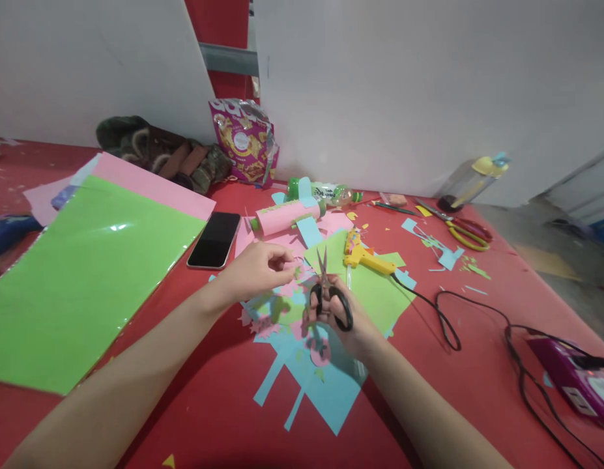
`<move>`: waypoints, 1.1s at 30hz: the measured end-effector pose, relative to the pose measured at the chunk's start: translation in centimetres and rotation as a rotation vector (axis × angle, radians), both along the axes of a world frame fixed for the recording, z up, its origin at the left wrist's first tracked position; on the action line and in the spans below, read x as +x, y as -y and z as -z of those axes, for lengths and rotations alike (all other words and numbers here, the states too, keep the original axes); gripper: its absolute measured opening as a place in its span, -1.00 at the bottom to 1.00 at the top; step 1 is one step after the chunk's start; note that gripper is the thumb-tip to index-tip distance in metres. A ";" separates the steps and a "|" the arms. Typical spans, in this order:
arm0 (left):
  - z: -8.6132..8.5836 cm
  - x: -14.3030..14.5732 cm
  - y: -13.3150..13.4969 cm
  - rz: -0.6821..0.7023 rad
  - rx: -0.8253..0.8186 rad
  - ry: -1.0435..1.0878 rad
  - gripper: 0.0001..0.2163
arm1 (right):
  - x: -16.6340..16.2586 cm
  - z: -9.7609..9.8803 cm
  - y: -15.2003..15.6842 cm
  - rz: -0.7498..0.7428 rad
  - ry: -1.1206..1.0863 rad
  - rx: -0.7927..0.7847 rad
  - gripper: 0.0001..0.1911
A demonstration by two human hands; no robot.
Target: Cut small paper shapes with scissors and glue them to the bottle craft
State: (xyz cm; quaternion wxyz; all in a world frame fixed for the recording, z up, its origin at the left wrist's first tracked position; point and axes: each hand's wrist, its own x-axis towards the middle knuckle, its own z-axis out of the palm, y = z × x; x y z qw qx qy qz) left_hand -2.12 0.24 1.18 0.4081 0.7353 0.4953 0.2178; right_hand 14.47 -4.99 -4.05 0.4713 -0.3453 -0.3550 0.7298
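Note:
Small scissors (325, 277) with black handles are in my right hand (348, 316), fingers through the loops. Their blades point up and away from me, slightly parted. Left of the blades, my left hand (262, 268) is closed in a pinch. A bit of green paper shows at its fingertips, but I cannot tell whether it is held. Under both hands lie light blue paper (326, 391), small pink cutouts (265, 327) and green scraps. Just beyond is a pink paper-wrapped tube (282, 218) with green ends and a blue strip across it.
A yellow glue gun (373, 259) rests on green paper, its black cord (448, 326) running right to a purple power box (575, 381). A phone (214, 241) and large green sheets (91, 280) lie left. Behind are a green bottle (326, 192), snack bag (245, 140) and yellow-red-handled scissors (465, 233).

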 end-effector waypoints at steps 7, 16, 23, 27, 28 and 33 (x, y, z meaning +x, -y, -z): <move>0.7 0.5 0.2 0.065 -0.037 0.002 -0.79 | 0.7 -1.1 0.4 0.077 -0.155 0.150 -0.69; 1.6 1.2 0.4 0.130 -0.021 -0.013 -0.78 | 0.4 -0.8 -0.5 0.451 0.215 0.118 -0.54; 2.7 2.0 0.7 0.200 -0.048 -0.057 -0.78 | 0.0 -0.1 -0.4 0.357 0.316 0.040 -0.50; 3.1 2.3 0.9 0.212 -0.065 -0.038 -0.79 | 0.1 0.0 -0.4 0.299 0.303 0.056 -0.48; 3.1 2.4 0.9 0.204 -0.077 -0.023 -0.80 | 0.1 0.0 -0.4 0.292 0.296 0.055 -0.48; 3.3 2.5 1.0 0.062 -0.167 0.120 -0.81 | 0.2 -0.2 -0.6 0.370 0.265 0.021 -0.53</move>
